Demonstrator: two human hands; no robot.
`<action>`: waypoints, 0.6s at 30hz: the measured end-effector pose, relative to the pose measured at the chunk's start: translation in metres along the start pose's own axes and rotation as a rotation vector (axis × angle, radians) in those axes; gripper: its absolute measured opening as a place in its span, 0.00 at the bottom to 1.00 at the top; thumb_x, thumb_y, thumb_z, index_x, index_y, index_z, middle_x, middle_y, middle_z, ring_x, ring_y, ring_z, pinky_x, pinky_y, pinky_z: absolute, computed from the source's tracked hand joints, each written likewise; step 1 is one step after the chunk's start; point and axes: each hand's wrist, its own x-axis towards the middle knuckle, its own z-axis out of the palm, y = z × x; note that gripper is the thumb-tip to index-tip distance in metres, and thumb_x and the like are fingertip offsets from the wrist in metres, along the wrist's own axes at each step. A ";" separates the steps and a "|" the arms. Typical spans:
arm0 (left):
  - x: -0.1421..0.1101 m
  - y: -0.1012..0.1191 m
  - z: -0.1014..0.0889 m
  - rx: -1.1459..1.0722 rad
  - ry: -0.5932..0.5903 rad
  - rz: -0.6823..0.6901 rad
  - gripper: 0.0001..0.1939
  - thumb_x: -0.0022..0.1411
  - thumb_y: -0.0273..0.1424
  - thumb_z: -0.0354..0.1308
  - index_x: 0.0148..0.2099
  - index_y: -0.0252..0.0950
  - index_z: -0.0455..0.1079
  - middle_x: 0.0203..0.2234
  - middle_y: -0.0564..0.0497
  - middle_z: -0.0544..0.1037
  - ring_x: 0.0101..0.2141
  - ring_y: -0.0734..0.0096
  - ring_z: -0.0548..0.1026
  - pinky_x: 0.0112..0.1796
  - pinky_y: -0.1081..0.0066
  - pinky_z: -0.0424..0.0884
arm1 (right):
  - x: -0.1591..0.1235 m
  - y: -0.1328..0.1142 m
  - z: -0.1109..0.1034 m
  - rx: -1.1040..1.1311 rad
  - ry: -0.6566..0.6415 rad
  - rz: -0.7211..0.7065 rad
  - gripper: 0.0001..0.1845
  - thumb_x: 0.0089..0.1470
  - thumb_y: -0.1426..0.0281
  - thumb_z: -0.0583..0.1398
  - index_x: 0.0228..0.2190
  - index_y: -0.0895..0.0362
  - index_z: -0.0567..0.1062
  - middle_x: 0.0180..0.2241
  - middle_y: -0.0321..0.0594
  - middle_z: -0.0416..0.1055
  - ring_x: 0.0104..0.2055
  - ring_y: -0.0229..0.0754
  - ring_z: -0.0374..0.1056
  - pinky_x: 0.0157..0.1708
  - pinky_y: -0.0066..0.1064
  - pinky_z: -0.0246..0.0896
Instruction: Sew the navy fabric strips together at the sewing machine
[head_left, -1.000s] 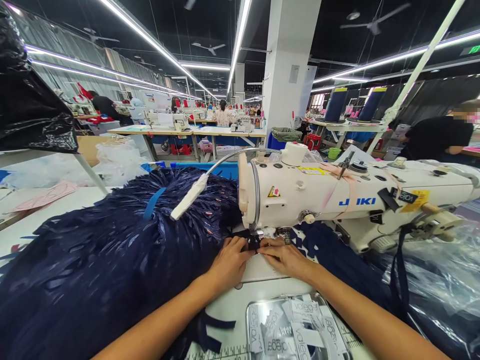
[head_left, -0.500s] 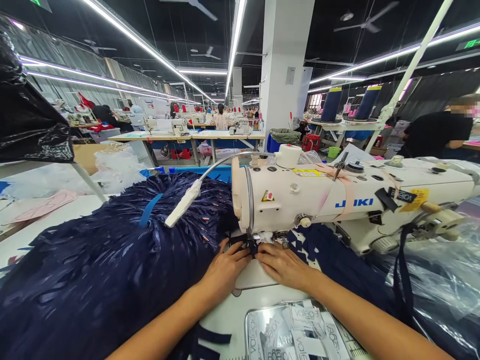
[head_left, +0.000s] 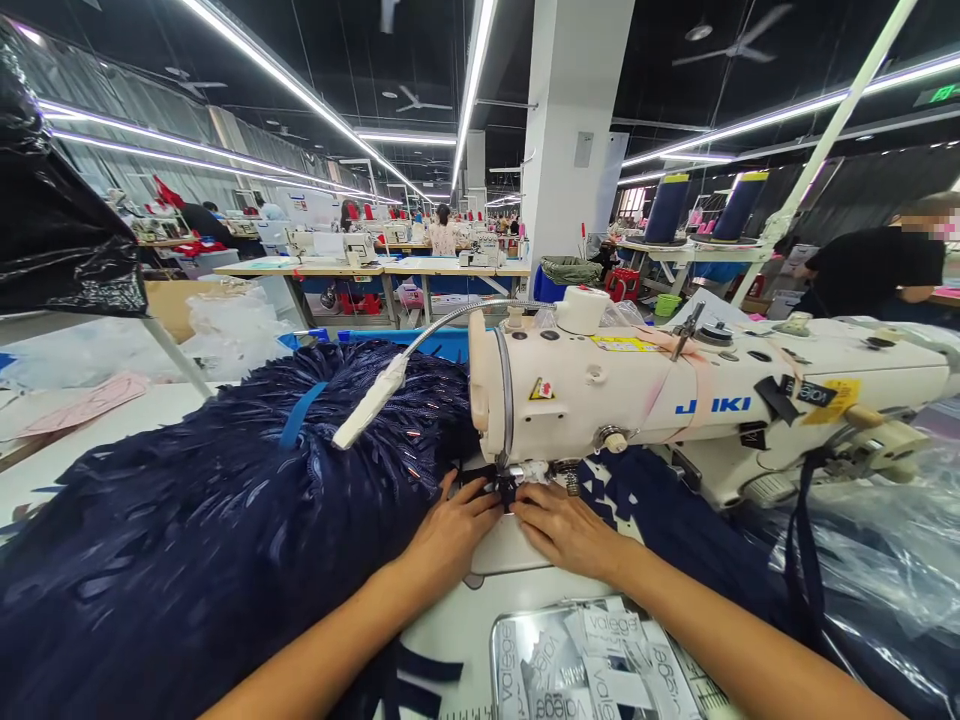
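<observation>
Under the needle of a white sewing machine (head_left: 570, 385), a small piece of dark navy fabric (head_left: 508, 494) lies mostly hidden by fingers. My left hand (head_left: 447, 530) is to the left of the presser foot, its fingertips pressed on the fabric's edge. From the right, my right hand (head_left: 567, 528) pinches the same piece close to the needle, fingers bent and together. A large heap of navy garments (head_left: 195, 530), with a blue band (head_left: 303, 414) on it, fills the left side. More navy fabric (head_left: 667, 510) lies behind my right forearm.
A metal tray (head_left: 495, 650) of white printed labels (head_left: 616, 635) sits in front of the machine. A bendable lamp (head_left: 367, 405) hangs over the heap. Clear plastic (head_left: 892, 560) lies at the right. Thread cones (head_left: 667, 208) stand behind; a person in black (head_left: 877, 265) is at far right.
My left hand's fingers have spread and shifted slightly, and my right hand has flattened beside the needle. Over the last half second both hands stay almost still; the view tilts a little.
</observation>
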 end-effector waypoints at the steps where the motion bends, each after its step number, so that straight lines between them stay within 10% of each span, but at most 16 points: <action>1: 0.000 0.000 -0.001 -0.004 -0.005 -0.002 0.25 0.52 0.13 0.50 0.49 0.38 0.67 0.49 0.45 0.71 0.54 0.55 0.61 0.54 0.43 0.47 | 0.001 -0.001 0.000 -0.007 -0.001 0.004 0.12 0.55 0.74 0.52 0.40 0.59 0.72 0.41 0.47 0.68 0.37 0.43 0.68 0.36 0.35 0.67; 13: 0.012 -0.012 -0.010 -0.046 -0.044 -0.017 0.30 0.47 0.10 0.45 0.48 0.39 0.69 0.49 0.50 0.71 0.55 0.59 0.59 0.54 0.45 0.48 | 0.003 0.009 -0.003 0.058 -0.023 0.063 0.16 0.53 0.71 0.54 0.43 0.60 0.73 0.44 0.49 0.71 0.44 0.48 0.68 0.42 0.39 0.65; 18: 0.021 -0.016 -0.011 -0.053 -0.010 0.000 0.27 0.48 0.12 0.45 0.46 0.38 0.70 0.46 0.49 0.73 0.53 0.59 0.62 0.53 0.45 0.50 | 0.018 0.024 0.013 0.482 0.121 0.406 0.11 0.51 0.69 0.56 0.34 0.57 0.76 0.33 0.43 0.76 0.39 0.46 0.71 0.44 0.40 0.64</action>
